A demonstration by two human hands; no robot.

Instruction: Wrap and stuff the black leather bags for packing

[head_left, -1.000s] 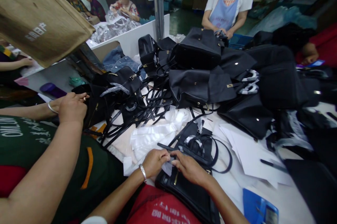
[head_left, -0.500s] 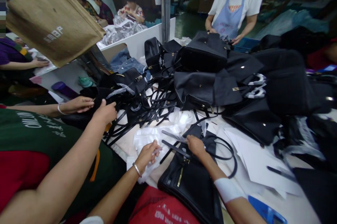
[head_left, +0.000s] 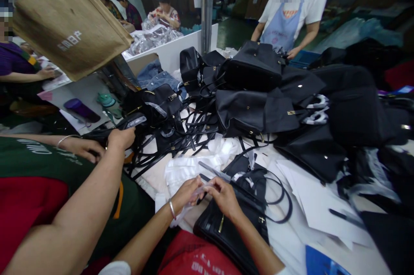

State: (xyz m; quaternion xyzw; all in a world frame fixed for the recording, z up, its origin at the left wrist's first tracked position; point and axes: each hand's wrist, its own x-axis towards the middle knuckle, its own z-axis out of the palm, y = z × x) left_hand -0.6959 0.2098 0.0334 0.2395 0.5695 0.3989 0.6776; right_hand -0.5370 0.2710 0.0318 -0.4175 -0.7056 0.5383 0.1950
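Both my hands meet over the near part of the table. My left hand, with a silver bracelet at its wrist, is closed in a pinch on a translucent plastic strip. The fingers of my right hand pinch the same strip from the other side. Below them a black handbag lies on the table, with a gold zip pull and a looped black handle. White translucent film lies just beyond my left hand. Dark flat strips show behind my fingers, partly hidden.
Several black bags are piled across the table, with tangled black straps at the left. White paper sheets and a blue object lie at right. A co-worker's arms reach in at left; another person stands opposite.
My right hand has come back from the bag's straps to my left hand and now pinches the plastic strip too. The co-worker's hands at left have moved lower.
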